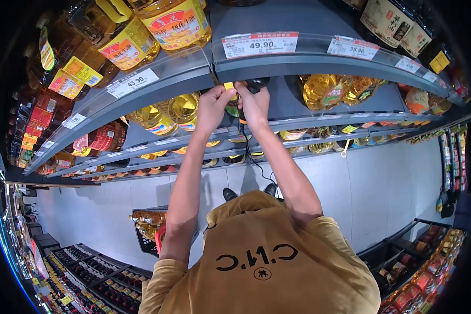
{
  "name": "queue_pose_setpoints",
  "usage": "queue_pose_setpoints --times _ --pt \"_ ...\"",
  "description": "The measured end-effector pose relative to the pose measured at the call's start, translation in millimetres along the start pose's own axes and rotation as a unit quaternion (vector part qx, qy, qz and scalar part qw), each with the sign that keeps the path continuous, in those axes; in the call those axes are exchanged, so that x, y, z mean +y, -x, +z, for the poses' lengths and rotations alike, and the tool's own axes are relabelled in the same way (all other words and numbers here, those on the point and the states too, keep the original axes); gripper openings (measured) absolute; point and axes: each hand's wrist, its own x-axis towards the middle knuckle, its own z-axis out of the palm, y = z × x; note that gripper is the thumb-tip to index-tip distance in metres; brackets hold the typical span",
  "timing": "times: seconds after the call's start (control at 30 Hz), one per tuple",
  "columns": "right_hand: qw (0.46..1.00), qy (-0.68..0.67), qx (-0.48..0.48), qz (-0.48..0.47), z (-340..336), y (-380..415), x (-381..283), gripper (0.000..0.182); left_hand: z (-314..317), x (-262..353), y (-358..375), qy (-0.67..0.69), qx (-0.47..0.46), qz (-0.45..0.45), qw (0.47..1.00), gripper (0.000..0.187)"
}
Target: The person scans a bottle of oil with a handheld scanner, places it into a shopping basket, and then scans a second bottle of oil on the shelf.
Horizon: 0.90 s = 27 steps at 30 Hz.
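Note:
Both my hands meet under the front edge of the upper shelf [309, 67]. My left hand [214, 104] is closed, thumb and fingertips pinching at a small yellow piece [228, 85]. Beside it, my right hand [254, 107] is closed too, its fingers curled close to the yellow piece; what it grips is hidden. A rounded black object [257, 82] shows just behind the right fingers. Below the hands, a thin black cable [247, 144] hangs down toward the floor. Bottles of yellow oil [183, 111] stand on the shelf left of my hands.
Large oil bottles [175, 23] line the upper shelf, with price tags [260, 45] along its edge. More oil bottles [324, 91] stand at right. On the floor [319, 180], a black basket [145, 242] holding bottles sits left of my body. Stocked racks [83, 264] rise behind me.

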Motion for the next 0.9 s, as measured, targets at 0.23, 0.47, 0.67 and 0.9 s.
queue_pose_setpoints --times 0.23,0.47,0.67,0.9 --pt "0.999 -0.023 0.032 -0.006 4.4 -1.0 11.4 0.025 16.8 8.7 1.4 0.144 0.066 0.001 0.987 0.022" --pt "0.999 -0.038 0.016 0.019 4.7 0.0 -1.3 0.011 30.8 15.4 8.0 0.221 0.125 -0.034 0.967 0.019" --pt "0.995 -0.091 -0.014 0.040 -0.5 -6.6 -5.0 0.009 36.2 18.1 5.8 0.392 0.101 -0.054 0.913 0.012" --pt "0.991 -0.109 0.010 0.083 2.8 -22.5 -5.8 0.006 35.3 30.8 -7.6 0.390 0.112 -0.044 0.913 0.008"
